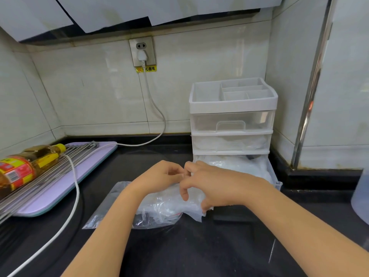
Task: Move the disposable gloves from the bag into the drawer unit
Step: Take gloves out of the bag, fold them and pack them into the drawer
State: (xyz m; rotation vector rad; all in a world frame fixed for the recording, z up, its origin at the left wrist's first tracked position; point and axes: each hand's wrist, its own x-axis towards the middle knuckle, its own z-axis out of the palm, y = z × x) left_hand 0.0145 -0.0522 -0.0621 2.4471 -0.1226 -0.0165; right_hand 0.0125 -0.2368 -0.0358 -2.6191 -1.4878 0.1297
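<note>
The clear bag (119,204) lies flat. The left hand (159,176) is curled at its mouth; I cannot tell what it pinches. The right hand (209,184) pinches the disposable gloves (189,210), half out, near the open bottom drawer (277,183). They look like limp, slippery, feather-light film, so bunch them up.

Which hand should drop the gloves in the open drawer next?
Probably the right hand: it is next to the open bottom drawer, and its fingers seem to pinch the thin gloves. The left hand sits farther from it, over the bag.
</note>
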